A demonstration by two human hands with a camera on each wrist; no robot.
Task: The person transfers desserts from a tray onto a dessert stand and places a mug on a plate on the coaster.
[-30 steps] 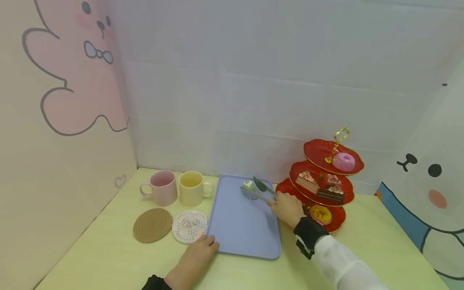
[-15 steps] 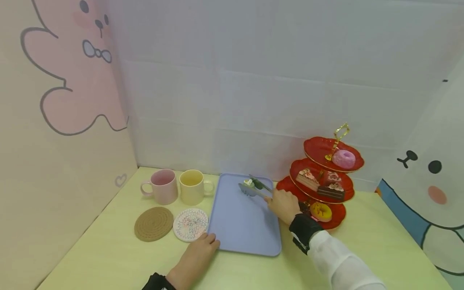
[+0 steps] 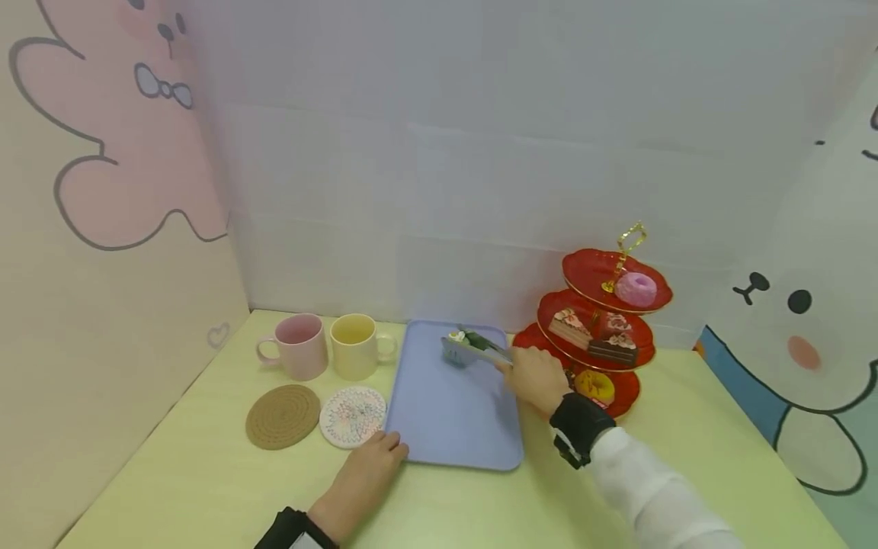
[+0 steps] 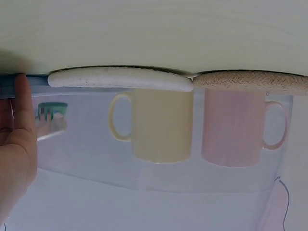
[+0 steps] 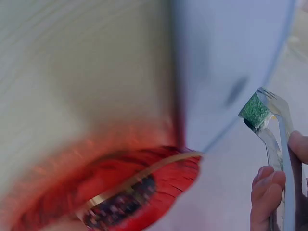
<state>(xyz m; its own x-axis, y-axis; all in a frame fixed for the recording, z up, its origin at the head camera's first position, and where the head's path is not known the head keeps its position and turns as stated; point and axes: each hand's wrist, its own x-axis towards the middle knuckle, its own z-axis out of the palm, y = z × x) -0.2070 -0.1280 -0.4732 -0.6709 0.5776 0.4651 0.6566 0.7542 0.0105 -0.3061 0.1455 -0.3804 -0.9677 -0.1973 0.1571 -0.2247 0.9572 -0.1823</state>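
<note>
In the head view my right hand (image 3: 538,379) holds metal serving tongs (image 3: 476,350) over the far part of a lilac-blue tray (image 3: 456,419). Between the tong tips sits a small green cake (image 5: 255,110) with a white topping, partly hidden by the tongs in the head view. A dark shadow on the tray shows apart from the cake in the right wrist view. At the near left corner of the tray, my left hand (image 3: 370,465) grips the rim; its fingers (image 4: 22,106) meet the edge in the left wrist view.
A three-tier red stand (image 3: 597,274) with cakes and doughnuts rises right of the tray. On the left are a pink mug (image 3: 302,351), a yellow mug (image 3: 353,351), a woven brown coaster (image 3: 283,417) and a white patterned coaster (image 3: 352,417). A pale wall stands behind.
The tong arms have closed from either side onto the green cake, which has shifted slightly. My left hand stays at the tray corner. The head view has turned slightly right.
</note>
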